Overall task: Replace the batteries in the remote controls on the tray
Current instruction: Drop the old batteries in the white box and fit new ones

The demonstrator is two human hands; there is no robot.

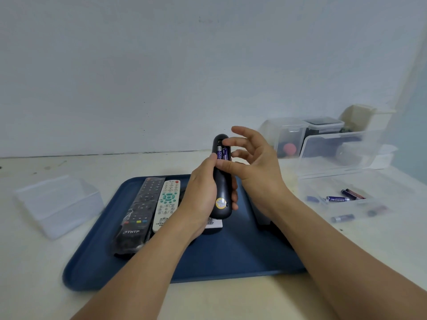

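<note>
L hand (203, 192) grips dark remote (221, 181) upright over blue tray (231, 255), compartment facing up so R hand (251, 158), fingers splayed, holding nothing, presses purple batts (223, 153) in.

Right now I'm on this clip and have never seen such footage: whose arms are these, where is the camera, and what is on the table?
There is no machine here. A person wears one camera on the head, looking down at their own bare hands. The left hand grips a dark remote upright, its back open with two purple batteries showing. The right hand has fingers spread, touching the batteries. Below lies a blue tray with a black remote and a white remote. At right, loose batteries lie in a clear box.
</note>
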